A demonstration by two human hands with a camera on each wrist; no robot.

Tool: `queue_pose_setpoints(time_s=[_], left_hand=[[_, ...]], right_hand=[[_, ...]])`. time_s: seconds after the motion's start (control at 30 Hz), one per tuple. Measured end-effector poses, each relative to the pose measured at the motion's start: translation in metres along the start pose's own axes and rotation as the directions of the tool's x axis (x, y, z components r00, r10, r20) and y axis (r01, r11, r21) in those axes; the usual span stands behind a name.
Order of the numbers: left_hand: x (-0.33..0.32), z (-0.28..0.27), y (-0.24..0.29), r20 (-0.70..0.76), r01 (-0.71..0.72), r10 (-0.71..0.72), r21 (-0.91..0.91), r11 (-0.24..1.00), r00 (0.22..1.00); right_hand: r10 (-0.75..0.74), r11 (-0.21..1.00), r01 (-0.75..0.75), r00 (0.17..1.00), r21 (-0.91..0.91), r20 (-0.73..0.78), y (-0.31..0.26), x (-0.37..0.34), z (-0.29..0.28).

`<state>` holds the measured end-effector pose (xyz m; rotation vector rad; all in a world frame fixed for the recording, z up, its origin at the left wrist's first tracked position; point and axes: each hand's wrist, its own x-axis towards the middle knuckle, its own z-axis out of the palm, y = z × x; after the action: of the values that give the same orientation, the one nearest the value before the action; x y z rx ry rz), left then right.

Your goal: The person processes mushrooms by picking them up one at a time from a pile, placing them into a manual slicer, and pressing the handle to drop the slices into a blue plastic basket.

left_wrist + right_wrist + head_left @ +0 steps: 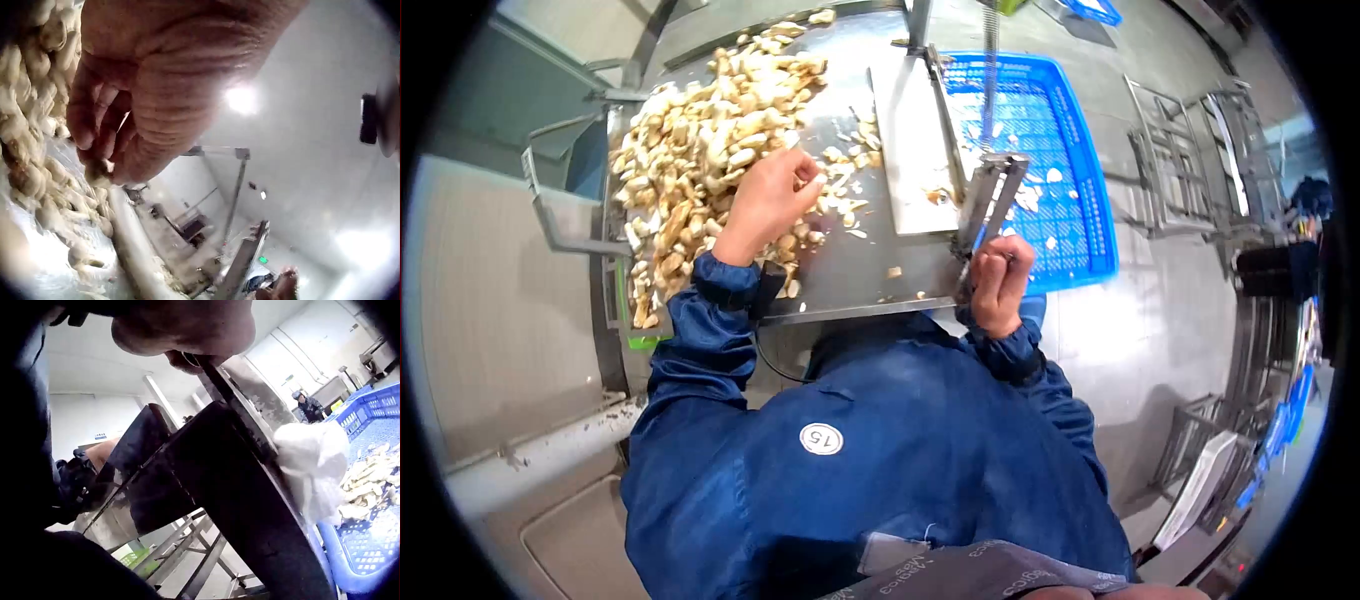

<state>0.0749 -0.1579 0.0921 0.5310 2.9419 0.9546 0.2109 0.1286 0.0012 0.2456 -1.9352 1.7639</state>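
Over a heap of pale mushrooms [730, 130] on the steel table, my left hand [770, 200] bends its fingers. In the left wrist view, this hand [162, 94] pinches a small mushroom [98, 173] between thumb and fingertips. My right hand [1002, 285] grips the handle end of a hinged metal cutter blade [995, 190], which is raised beside a white cutting board [912, 140]. In the right wrist view, the right hand [187, 328] appears at the top, its fingers mostly hidden.
A blue plastic basket [1090, 190] with pale slices stands beyond the cutter on the right. A white cloth or bag [312, 462] hangs at the table's side. Scraps lie around the board. Metal racks [1175, 150] stand further right, and another person [309, 407] is in the background.
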Motion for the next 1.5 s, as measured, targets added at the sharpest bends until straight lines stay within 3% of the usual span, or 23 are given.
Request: queue_pose_setpoints(time_s=[0.03, 0.07, 0.1, 0.2, 0.27, 0.33, 0.43, 0.47, 0.57, 0.67, 0.73, 0.83, 0.87, 0.9, 0.93, 1.0, 1.07, 1.13, 1.23, 1.33, 1.43, 1.47, 1.5], left_hand=[[0.009, 0.008, 0.010, 0.001, 0.001, -0.001, -0.120, 0.993, 1.000], [0.022, 0.017, 0.021, 0.005, -0.001, 0.002, -0.240, 0.971, 1.000], [0.038, 0.024, 0.037, 0.156, 0.106, -0.059, -0.311, 0.945, 0.986], [0.090, 0.089, 0.044, 0.191, 0.147, -0.004, -0.745, 0.651, 0.982], [0.114, 0.118, 0.056, 0.043, 0.081, -0.069, -0.581, 0.810, 0.997], [0.131, 0.140, 0.054, -0.096, -0.040, 0.001, -0.406, 0.913, 0.995], [0.125, 0.150, 0.052, -0.057, 0.079, -0.159, -0.675, 0.734, 0.986], [0.118, 0.144, 0.053, -0.117, 0.054, -0.157, -0.608, 0.792, 0.981], [0.115, 0.144, 0.044, -0.081, 0.002, -0.096, -0.757, 0.654, 0.992], [0.127, 0.165, 0.031, -0.140, -0.011, -0.100, -0.633, 0.774, 0.985], [0.122, 0.152, 0.042, -0.098, 0.029, -0.123, -0.655, 0.755, 0.988], [0.118, 0.147, 0.049, -0.125, 0.025, -0.131, -0.623, 0.782, 0.984], [0.121, 0.159, 0.041, -0.147, -0.010, -0.117, -0.665, 0.747, 0.982], [0.124, 0.166, 0.037, -0.172, -0.047, -0.106, -0.704, 0.709, 0.979], [0.123, 0.162, 0.040, -0.170, -0.027, -0.113, -0.657, 0.753, 0.979], [0.119, 0.147, 0.048, -0.162, 0.009, -0.116, -0.547, 0.837, 0.980], [0.123, 0.159, 0.042, -0.166, -0.020, -0.102, -0.608, 0.793, 0.981], [0.120, 0.159, 0.044, -0.149, -0.009, -0.112, -0.638, 0.770, 0.983], [0.120, 0.159, 0.040, -0.170, -0.058, -0.078, -0.674, 0.737, 0.982], [0.116, 0.151, 0.047, -0.168, -0.017, -0.120, -0.645, 0.764, 0.978], [0.119, 0.155, 0.044, -0.157, -0.034, -0.094, -0.661, 0.750, 0.983], [0.115, 0.148, 0.049, -0.128, 0.000, -0.114, -0.666, 0.746, 0.985], [0.116, 0.151, 0.049, -0.158, -0.020, -0.099, -0.618, 0.786, 0.983]], right_hand=[[-0.025, 0.999, 0.026, 0.999, 0.024, -0.020, -0.002, 0.002, 0.003], [-0.039, 0.996, 0.033, 0.997, -0.086, -0.071, -0.006, 0.002, 0.007], [-0.036, 0.998, 0.033, 0.998, -0.058, -0.057, 0.000, 0.001, 0.006], [-0.025, 1.000, 0.025, 0.999, -0.013, -0.047, -0.001, 0.000, 0.005], [0.018, 0.999, -0.019, 0.999, -0.031, -0.037, -0.007, -0.001, 0.002], [-0.010, 0.999, 0.008, 0.999, -0.046, -0.037, -0.008, 0.001, 0.003], [-0.045, 0.997, 0.042, 0.998, -0.062, -0.053, -0.002, -0.001, 0.003], [-0.084, 0.994, 0.079, 0.995, -0.079, -0.059, -0.001, -0.001, 0.004], [-0.060, 0.998, 0.057, 0.995, -0.037, -0.075, -0.010, 0.003, 0.008], [0.036, 0.996, -0.031, 0.998, 0.087, -0.048, -0.042, 0.037, 0.008], [0.207, 0.956, -0.194, 0.978, 0.220, -0.034, -0.093, 0.078, 0.016], [0.211, 0.963, -0.199, 0.976, 0.183, -0.047, -0.101, 0.086, 0.020], [0.198, 0.974, -0.184, 0.975, 0.132, -0.103, -0.083, 0.068, 0.019], [0.053, 0.999, -0.052, 0.994, 0.010, -0.094, -0.055, 0.049, 0.018], [-0.089, 0.991, 0.081, 0.993, -0.109, -0.073, -0.032, 0.031, 0.016], [-0.002, 1.000, 0.001, 0.999, -0.019, -0.051, -0.021, 0.012, 0.013], [0.077, 0.997, -0.078, 0.994, -0.008, -0.084, -0.051, 0.037, 0.017], [0.288, 0.956, -0.279, 0.952, 0.089, -0.102, -0.102, 0.076, 0.025], [0.248, 0.951, -0.216, 0.960, 0.220, -0.127, -0.092, 0.066, 0.025], [-0.044, 0.996, 0.039, 0.997, -0.080, -0.064, -0.009, 0.006, 0.010], [0.165, 0.986, -0.165, 0.982, 0.003, -0.095, -0.057, 0.035, 0.016], [0.231, 0.952, -0.213, 0.971, 0.218, -0.061, -0.085, 0.058, 0.021], [0.265, 0.940, -0.241, 0.962, 0.241, -0.071, -0.102, 0.074, 0.024]])
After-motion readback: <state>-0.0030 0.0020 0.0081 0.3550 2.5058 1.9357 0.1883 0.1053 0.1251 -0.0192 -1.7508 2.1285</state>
